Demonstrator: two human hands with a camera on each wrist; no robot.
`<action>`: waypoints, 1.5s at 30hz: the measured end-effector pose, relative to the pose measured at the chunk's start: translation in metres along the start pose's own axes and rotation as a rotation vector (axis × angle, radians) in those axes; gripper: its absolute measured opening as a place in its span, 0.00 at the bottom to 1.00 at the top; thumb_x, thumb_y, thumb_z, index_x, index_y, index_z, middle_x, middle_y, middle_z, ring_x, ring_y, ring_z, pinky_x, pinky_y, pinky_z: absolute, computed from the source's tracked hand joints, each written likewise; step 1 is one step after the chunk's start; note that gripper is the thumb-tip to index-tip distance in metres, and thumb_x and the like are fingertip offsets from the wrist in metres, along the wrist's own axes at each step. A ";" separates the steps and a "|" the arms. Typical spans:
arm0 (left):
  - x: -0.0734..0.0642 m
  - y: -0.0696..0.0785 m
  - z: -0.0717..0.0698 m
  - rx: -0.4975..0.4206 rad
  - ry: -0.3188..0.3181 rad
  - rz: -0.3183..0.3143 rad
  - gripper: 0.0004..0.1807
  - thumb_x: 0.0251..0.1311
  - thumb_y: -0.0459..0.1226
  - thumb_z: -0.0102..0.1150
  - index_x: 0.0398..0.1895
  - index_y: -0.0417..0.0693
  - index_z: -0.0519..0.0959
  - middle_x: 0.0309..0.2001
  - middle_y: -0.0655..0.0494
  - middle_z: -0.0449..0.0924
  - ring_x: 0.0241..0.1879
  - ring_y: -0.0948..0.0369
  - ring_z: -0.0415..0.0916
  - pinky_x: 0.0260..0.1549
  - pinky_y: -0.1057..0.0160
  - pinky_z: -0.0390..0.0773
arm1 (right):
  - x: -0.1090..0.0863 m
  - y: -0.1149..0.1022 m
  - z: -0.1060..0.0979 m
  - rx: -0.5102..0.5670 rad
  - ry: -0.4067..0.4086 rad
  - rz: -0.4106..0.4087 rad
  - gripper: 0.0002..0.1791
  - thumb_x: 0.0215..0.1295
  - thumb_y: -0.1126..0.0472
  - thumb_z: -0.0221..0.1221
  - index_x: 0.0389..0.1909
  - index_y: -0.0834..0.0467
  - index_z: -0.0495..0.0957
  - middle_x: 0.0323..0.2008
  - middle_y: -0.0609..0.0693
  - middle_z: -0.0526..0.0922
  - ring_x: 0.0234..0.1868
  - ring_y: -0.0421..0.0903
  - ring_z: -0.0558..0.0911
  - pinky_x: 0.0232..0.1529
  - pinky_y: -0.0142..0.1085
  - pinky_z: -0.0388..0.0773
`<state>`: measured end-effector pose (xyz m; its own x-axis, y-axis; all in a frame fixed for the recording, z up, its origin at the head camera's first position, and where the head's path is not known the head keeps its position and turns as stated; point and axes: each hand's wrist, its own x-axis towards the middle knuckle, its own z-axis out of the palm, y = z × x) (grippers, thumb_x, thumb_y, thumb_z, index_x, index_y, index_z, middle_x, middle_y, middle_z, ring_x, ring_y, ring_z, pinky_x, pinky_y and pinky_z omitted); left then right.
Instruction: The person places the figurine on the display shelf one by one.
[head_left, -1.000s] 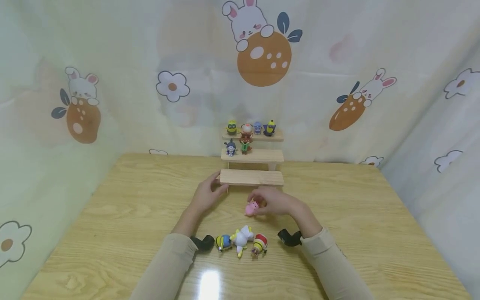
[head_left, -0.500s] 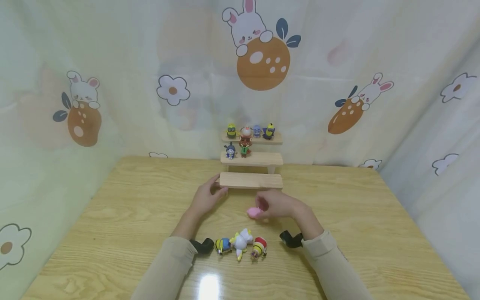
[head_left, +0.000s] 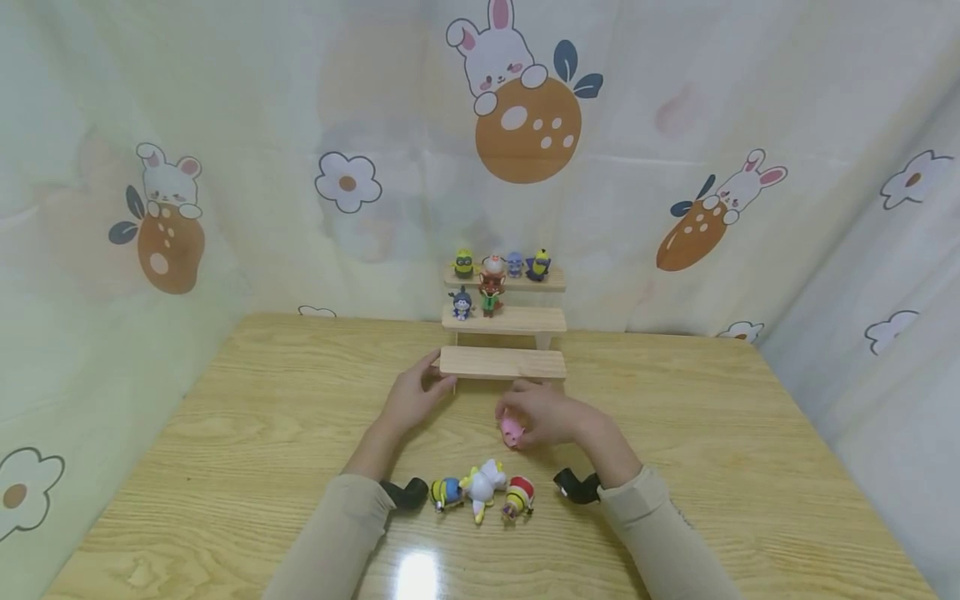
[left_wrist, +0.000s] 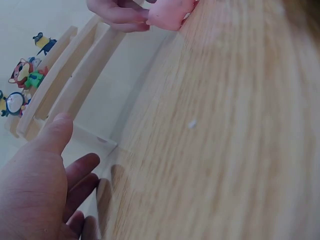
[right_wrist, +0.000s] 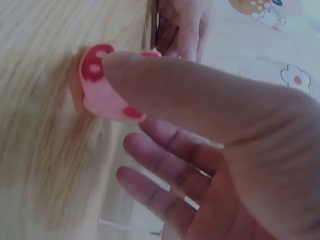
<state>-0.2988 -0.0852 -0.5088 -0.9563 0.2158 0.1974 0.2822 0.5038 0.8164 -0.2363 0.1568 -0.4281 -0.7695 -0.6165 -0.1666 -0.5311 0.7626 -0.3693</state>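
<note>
My right hand (head_left: 551, 414) pinches a small pink toy figurine (right_wrist: 107, 97) between thumb and fingers, close over the table in front of the stand. A red oval patch with two pale spots faces the right wrist camera, partly under the thumb. At the left end of a three-tier wooden display stand (head_left: 502, 362) is my left hand (head_left: 411, 398), its thumb tip right at the end of the lowest board and its fingers loosely extended beside the leg. Between my forearms lie a blue-and-yellow figurine (head_left: 446, 492), a white-and-yellow figurine (head_left: 482, 489) and a red-and-yellow figurine (head_left: 518, 497).
Several figurines stand on the top board (head_left: 504, 284). On the middle board (head_left: 532, 319) are a dark-haired figurine (head_left: 461, 305) and a fox figurine (head_left: 491, 296). Black wrist-worn pieces (head_left: 576, 486) jut inward at both cuffs. A printed curtain (head_left: 405, 250) hangs behind the table.
The pink figurine has been turned in my right hand, its face pointing differently now, with a small shift of the hand. My left hand stays at the stand.
</note>
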 end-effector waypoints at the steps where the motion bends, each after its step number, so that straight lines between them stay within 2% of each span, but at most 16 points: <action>1: 0.000 0.000 0.000 0.001 0.000 0.001 0.37 0.53 0.56 0.56 0.65 0.54 0.60 0.46 0.55 0.80 0.56 0.56 0.70 0.61 0.51 0.61 | 0.000 -0.001 0.001 -0.002 -0.003 -0.003 0.22 0.42 0.63 0.68 0.41 0.48 0.76 0.41 0.46 0.71 0.39 0.41 0.72 0.42 0.35 0.72; 6: 0.000 0.000 -0.001 0.000 -0.001 -0.004 0.38 0.53 0.56 0.55 0.66 0.54 0.60 0.46 0.55 0.80 0.56 0.56 0.70 0.61 0.51 0.62 | 0.001 -0.006 0.003 -0.007 -0.011 -0.003 0.21 0.43 0.65 0.67 0.42 0.51 0.76 0.43 0.45 0.72 0.41 0.41 0.73 0.44 0.34 0.73; 16: 0.000 0.000 0.000 0.000 0.000 0.005 0.38 0.52 0.57 0.55 0.65 0.54 0.60 0.46 0.55 0.80 0.55 0.56 0.71 0.60 0.51 0.63 | 0.004 -0.004 0.006 -0.021 0.057 -0.023 0.19 0.42 0.68 0.65 0.40 0.53 0.79 0.41 0.47 0.73 0.41 0.42 0.73 0.44 0.36 0.73; 22: 0.001 -0.001 0.001 0.004 0.001 0.006 0.37 0.52 0.57 0.55 0.65 0.56 0.60 0.46 0.56 0.80 0.55 0.57 0.71 0.61 0.52 0.63 | 0.005 -0.004 0.007 -0.017 0.073 -0.019 0.17 0.45 0.66 0.66 0.40 0.54 0.79 0.41 0.48 0.73 0.41 0.43 0.74 0.45 0.37 0.74; 28: 0.001 0.000 0.000 0.004 -0.002 -0.001 0.37 0.53 0.56 0.55 0.65 0.56 0.60 0.46 0.55 0.80 0.55 0.56 0.71 0.61 0.53 0.63 | 0.006 -0.005 0.007 -0.004 0.097 0.027 0.18 0.44 0.65 0.66 0.40 0.54 0.79 0.40 0.48 0.73 0.39 0.43 0.73 0.42 0.37 0.73; 32: 0.000 0.001 0.000 0.005 -0.004 -0.003 0.37 0.53 0.56 0.55 0.65 0.55 0.60 0.46 0.55 0.80 0.55 0.56 0.71 0.61 0.52 0.62 | 0.008 -0.003 0.008 -0.043 0.121 0.044 0.20 0.44 0.64 0.66 0.42 0.55 0.78 0.40 0.47 0.74 0.37 0.41 0.72 0.40 0.35 0.72; 37: 0.000 0.002 0.000 0.019 -0.007 -0.011 0.37 0.53 0.56 0.54 0.66 0.56 0.60 0.47 0.55 0.80 0.56 0.56 0.70 0.61 0.52 0.62 | 0.010 0.001 0.010 -0.086 0.155 0.015 0.19 0.42 0.63 0.67 0.40 0.55 0.79 0.38 0.46 0.76 0.36 0.40 0.73 0.39 0.33 0.72; 39: 0.000 0.002 0.000 0.025 -0.011 -0.018 0.37 0.53 0.57 0.54 0.66 0.57 0.59 0.48 0.55 0.80 0.57 0.56 0.69 0.61 0.52 0.62 | 0.010 0.002 0.009 -0.088 0.157 0.007 0.18 0.42 0.62 0.67 0.39 0.55 0.79 0.37 0.46 0.77 0.36 0.40 0.73 0.39 0.33 0.73; 45: -0.001 0.003 -0.001 0.015 -0.011 -0.013 0.37 0.54 0.55 0.55 0.66 0.54 0.59 0.48 0.54 0.79 0.56 0.55 0.70 0.61 0.51 0.62 | 0.007 0.002 0.003 -0.054 0.141 0.048 0.18 0.44 0.61 0.67 0.41 0.56 0.80 0.38 0.48 0.79 0.38 0.43 0.76 0.40 0.35 0.74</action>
<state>-0.2976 -0.0846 -0.5063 -0.9590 0.2184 0.1807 0.2710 0.5188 0.8108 -0.2414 0.1533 -0.4327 -0.8346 -0.5485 -0.0511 -0.5080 0.8021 -0.3139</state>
